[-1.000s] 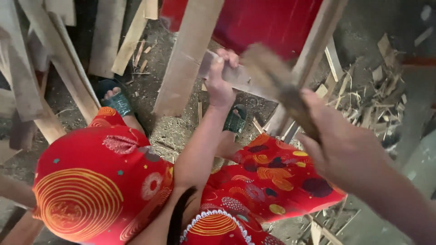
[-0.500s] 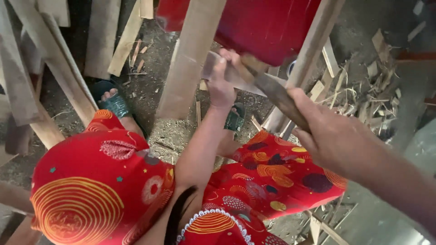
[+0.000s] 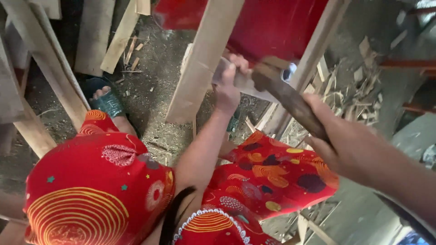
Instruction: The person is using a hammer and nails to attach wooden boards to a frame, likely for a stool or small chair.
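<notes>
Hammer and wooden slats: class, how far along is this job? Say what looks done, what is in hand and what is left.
Done: several slats lean in place against the red panel, and wood scraps litter the ground. In hand: the left hand holds a pale piece beside an upright slat, while the right hand brings the hammer to it. Left: the piece is probably not fixed yet; no fastening shows.

An outdoor or open-sided work area seen from above. The floor (image 3: 154,86) is bare packed dirt strewn with sawdust and small wood chips. Pale wooden planks (image 3: 93,36) lean and lie across the upper left. A heap of splintered wood scraps (image 3: 359,90) sits at the right. A red panel (image 3: 272,22) fills the upper centre. Soft daylight falls evenly, with deeper shade along the left edge.
</notes>
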